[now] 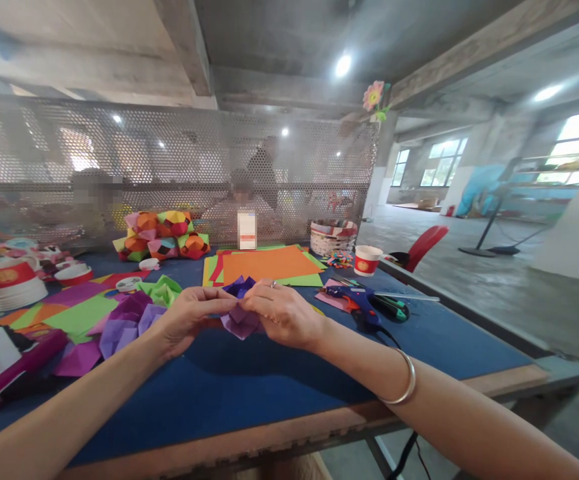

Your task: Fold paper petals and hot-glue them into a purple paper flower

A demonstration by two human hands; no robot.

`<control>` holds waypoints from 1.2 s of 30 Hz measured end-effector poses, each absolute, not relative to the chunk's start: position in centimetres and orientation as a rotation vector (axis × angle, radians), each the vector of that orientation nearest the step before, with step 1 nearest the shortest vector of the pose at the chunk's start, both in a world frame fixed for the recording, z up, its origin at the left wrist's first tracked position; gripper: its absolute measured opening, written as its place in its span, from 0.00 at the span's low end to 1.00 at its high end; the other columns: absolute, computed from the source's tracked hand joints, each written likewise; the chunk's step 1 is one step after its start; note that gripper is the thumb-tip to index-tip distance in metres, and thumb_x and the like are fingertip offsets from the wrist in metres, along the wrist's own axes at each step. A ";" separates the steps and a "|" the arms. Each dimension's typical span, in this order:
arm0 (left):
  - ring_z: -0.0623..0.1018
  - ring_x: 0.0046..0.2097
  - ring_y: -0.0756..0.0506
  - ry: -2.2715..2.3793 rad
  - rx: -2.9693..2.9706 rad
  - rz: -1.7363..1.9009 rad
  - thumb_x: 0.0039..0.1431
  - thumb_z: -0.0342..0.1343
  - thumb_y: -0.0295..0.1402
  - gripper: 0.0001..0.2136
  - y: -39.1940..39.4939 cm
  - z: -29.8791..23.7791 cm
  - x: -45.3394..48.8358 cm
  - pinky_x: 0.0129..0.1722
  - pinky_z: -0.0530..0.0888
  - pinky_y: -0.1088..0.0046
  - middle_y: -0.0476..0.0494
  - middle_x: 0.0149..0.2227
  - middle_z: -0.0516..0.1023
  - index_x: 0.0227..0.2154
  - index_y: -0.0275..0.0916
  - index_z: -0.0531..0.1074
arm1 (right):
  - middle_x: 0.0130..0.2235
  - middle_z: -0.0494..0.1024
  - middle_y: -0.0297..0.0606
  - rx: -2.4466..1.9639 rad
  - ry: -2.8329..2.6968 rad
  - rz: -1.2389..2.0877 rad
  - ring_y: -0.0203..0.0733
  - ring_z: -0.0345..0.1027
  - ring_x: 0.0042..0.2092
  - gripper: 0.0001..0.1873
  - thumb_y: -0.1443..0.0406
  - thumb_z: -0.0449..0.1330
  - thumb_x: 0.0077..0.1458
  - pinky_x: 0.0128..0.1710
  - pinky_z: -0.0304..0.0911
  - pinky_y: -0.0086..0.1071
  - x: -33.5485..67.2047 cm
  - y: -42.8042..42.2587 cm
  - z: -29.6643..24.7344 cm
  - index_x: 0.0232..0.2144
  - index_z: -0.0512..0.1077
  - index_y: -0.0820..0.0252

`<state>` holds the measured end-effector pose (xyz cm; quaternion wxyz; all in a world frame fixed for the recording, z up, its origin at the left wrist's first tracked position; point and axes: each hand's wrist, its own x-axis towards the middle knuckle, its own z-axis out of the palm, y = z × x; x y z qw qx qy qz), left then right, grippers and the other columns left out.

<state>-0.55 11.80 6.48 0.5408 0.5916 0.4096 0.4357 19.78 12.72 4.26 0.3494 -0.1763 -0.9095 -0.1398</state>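
Observation:
Between both hands a purple folded-paper piece (242,321), dark violet on top and lilac below, is held above the blue table. My left hand (189,319) pinches its left edge between thumb and fingers. From the other side my right hand (284,313), with a ring on one finger, grips its upper right part; the fingers cover some of the paper. Left of my hands lie folded purple paper pieces (124,327) and a green folded piece (162,291). A blue and orange hot glue gun (359,307) rests to the right of my right hand.
Colored paper sheets (264,267) lie behind my hands. Paper balls (162,233), a woven basket (333,239) and a paper cup (368,260) stand toward the mesh partition (169,147). Green-handled scissors (392,307) lie by the glue gun. Stacked cups (12,283) stand at left.

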 end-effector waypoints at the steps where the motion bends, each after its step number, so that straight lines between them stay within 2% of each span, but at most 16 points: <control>1: 0.77 0.25 0.48 0.973 1.416 1.027 0.39 0.68 0.34 0.05 11.8 6.5 -0.6 0.27 0.75 0.73 0.44 0.24 0.81 0.21 0.39 0.80 | 0.41 0.79 0.44 -0.466 -2.370 -0.369 0.43 0.69 0.42 0.14 0.76 0.48 0.62 0.46 0.69 0.36 19.9 12.8 4.2 0.38 0.73 0.61; 9: 0.76 0.24 0.49 1.017 1.577 1.085 0.41 0.65 0.36 0.07 12.0 6.0 -0.3 0.25 0.72 0.74 0.45 0.23 0.81 0.21 0.39 0.79 | 0.41 0.80 0.46 -0.491 -2.397 -0.390 0.43 0.71 0.44 0.13 0.75 0.50 0.61 0.46 0.70 0.37 19.8 12.8 3.9 0.37 0.74 0.63; 12: 0.74 0.22 0.49 1.087 1.681 1.164 0.41 0.64 0.37 0.07 12.3 6.1 -0.4 0.24 0.71 0.75 0.48 0.20 0.79 0.21 0.39 0.78 | 0.41 0.81 0.45 -0.571 -2.231 -0.058 0.41 0.74 0.42 0.11 0.69 0.53 0.62 0.45 0.69 0.35 19.2 12.5 4.1 0.40 0.75 0.62; 16: 0.75 0.26 0.48 1.177 1.955 1.331 0.44 0.61 0.36 0.06 12.3 6.0 -0.5 0.26 0.72 0.75 0.48 0.22 0.79 0.22 0.39 0.79 | 0.33 0.81 0.38 -0.871 -1.940 0.549 0.37 0.72 0.33 0.13 0.60 0.56 0.62 0.34 0.67 0.30 18.4 12.8 3.9 0.37 0.78 0.62; 20: 0.76 0.26 0.49 1.197 2.112 1.360 0.48 0.58 0.35 0.07 11.9 5.8 -0.4 0.26 0.73 0.77 0.48 0.26 0.80 0.24 0.39 0.78 | 0.30 0.80 0.36 -0.920 -1.853 0.795 0.36 0.69 0.30 0.15 0.58 0.60 0.59 0.32 0.64 0.29 18.3 13.7 3.4 0.35 0.80 0.63; 25: 0.75 0.27 0.49 1.170 2.213 1.352 0.51 0.57 0.34 0.07 11.6 5.7 -0.4 0.26 0.72 0.77 0.48 0.27 0.78 0.26 0.39 0.78 | 0.29 0.81 0.36 -0.857 -1.835 0.903 0.35 0.70 0.29 0.14 0.58 0.62 0.56 0.31 0.63 0.28 18.4 13.9 3.5 0.36 0.81 0.63; 30: 0.75 0.29 0.49 1.128 2.276 1.338 0.52 0.56 0.33 0.07 11.6 5.6 -0.4 0.27 0.73 0.77 0.48 0.26 0.77 0.26 0.38 0.78 | 0.31 0.81 0.36 -0.846 -1.882 0.875 0.35 0.70 0.29 0.13 0.59 0.64 0.54 0.31 0.63 0.28 18.6 13.7 3.9 0.35 0.81 0.62; 36: 0.77 0.29 0.48 1.153 2.145 1.330 0.50 0.58 0.34 0.07 11.6 5.3 0.0 0.28 0.74 0.77 0.47 0.27 0.79 0.26 0.37 0.78 | 0.27 0.78 0.35 -0.892 -1.970 0.624 0.35 0.69 0.29 0.09 0.63 0.62 0.57 0.31 0.63 0.28 18.6 13.0 4.2 0.28 0.77 0.63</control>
